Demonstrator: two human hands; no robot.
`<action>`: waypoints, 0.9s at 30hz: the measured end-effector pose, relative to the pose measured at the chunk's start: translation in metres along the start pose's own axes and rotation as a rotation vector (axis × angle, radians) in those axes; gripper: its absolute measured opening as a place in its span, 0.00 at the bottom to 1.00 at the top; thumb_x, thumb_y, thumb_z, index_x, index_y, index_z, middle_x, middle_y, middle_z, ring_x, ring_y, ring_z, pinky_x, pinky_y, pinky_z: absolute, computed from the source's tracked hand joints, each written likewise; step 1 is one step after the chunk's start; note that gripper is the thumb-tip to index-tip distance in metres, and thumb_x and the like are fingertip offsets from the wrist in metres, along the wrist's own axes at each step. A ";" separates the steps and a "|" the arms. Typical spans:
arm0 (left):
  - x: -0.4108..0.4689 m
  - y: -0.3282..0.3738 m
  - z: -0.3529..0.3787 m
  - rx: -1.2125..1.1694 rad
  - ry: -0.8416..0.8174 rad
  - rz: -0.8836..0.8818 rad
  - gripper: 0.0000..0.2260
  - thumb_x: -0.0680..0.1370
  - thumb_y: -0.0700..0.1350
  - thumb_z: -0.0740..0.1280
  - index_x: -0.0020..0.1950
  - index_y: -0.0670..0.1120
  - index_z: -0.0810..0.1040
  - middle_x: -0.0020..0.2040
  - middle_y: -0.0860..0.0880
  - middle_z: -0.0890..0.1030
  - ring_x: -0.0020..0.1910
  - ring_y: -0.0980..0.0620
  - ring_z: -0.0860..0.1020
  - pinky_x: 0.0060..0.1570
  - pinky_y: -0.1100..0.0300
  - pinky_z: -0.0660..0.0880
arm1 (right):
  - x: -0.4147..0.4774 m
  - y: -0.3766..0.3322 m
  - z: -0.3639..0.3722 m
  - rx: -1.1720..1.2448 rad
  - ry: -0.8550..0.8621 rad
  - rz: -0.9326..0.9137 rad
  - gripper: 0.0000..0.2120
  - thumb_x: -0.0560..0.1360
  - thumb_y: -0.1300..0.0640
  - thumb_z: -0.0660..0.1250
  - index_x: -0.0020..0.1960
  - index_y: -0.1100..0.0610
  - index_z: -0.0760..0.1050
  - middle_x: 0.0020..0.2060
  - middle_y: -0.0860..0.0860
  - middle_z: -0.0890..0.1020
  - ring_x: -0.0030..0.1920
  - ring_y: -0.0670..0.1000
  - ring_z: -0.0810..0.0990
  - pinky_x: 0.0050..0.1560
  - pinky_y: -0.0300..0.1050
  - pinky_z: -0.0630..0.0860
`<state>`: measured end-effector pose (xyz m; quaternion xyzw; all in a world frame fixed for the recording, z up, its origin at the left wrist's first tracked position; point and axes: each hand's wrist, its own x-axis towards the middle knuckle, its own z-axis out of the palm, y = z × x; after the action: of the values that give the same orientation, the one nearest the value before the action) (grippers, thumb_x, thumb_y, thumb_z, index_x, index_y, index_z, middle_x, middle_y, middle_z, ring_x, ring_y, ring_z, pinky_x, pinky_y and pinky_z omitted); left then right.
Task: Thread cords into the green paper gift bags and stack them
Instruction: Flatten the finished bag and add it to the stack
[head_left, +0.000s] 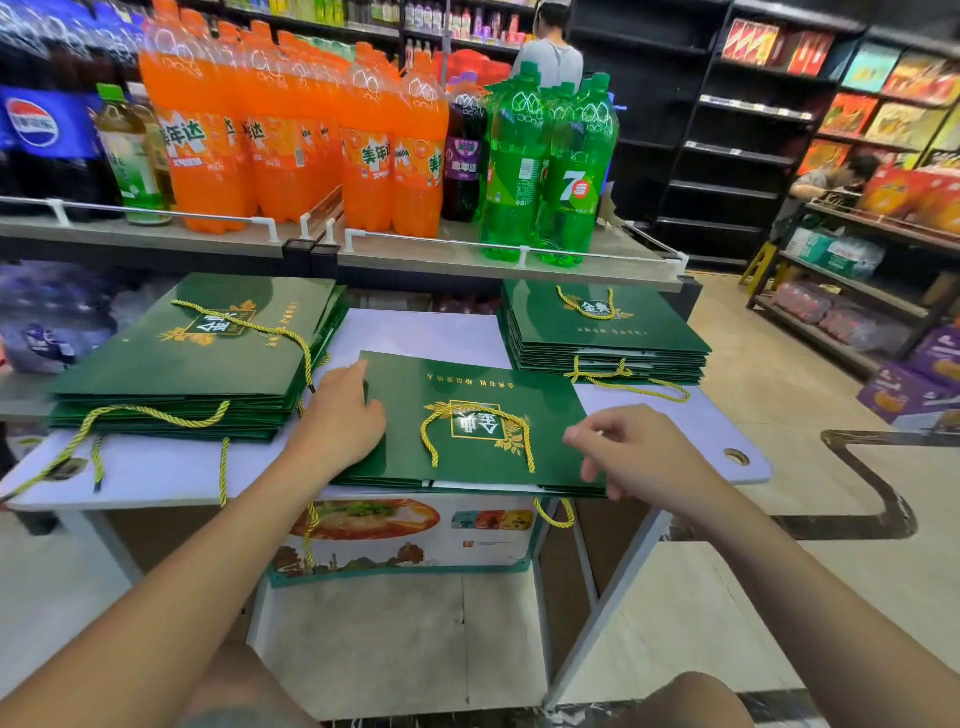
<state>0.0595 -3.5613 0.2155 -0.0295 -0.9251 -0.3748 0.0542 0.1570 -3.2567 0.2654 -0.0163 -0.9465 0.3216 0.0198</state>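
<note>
Green paper bag (405, 447), yellow cord (529, 447) threaded, lies flat at the near middle of the white table (156, 467). My left hand (337, 421) rests flat on its left edge, fingers relaxed. My right hand (634, 457) curls at its near right corner; I cannot tell whether it pinches. Left stack (197, 364) and right stack (602, 332) flank it.

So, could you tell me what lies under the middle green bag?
More flat green bags, only their front edges showing, on the white table. Their faces are covered.
</note>
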 end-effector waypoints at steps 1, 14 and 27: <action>-0.001 0.000 0.002 0.076 -0.008 0.001 0.19 0.79 0.45 0.60 0.71 0.46 0.72 0.71 0.41 0.72 0.70 0.38 0.71 0.64 0.44 0.73 | 0.008 0.002 0.005 -0.051 0.058 -0.065 0.11 0.82 0.44 0.64 0.46 0.47 0.82 0.37 0.43 0.86 0.34 0.46 0.83 0.42 0.45 0.80; 0.004 0.001 0.040 0.666 -0.275 0.242 0.31 0.79 0.73 0.39 0.81 0.67 0.40 0.84 0.54 0.41 0.83 0.48 0.38 0.78 0.36 0.38 | 0.079 0.014 0.076 -0.508 -0.134 -0.139 0.47 0.67 0.16 0.34 0.82 0.35 0.42 0.84 0.46 0.44 0.83 0.54 0.42 0.81 0.64 0.41; 0.007 -0.005 0.050 0.691 -0.286 0.234 0.33 0.78 0.73 0.37 0.81 0.66 0.40 0.84 0.56 0.42 0.83 0.50 0.40 0.78 0.35 0.41 | 0.088 0.022 0.085 -0.590 -0.144 -0.117 0.46 0.68 0.17 0.36 0.82 0.34 0.45 0.84 0.45 0.47 0.83 0.53 0.42 0.80 0.65 0.42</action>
<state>0.0480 -3.5301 0.1770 -0.1666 -0.9854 -0.0245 -0.0262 0.0652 -3.2869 0.1869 0.0559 -0.9973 0.0315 -0.0344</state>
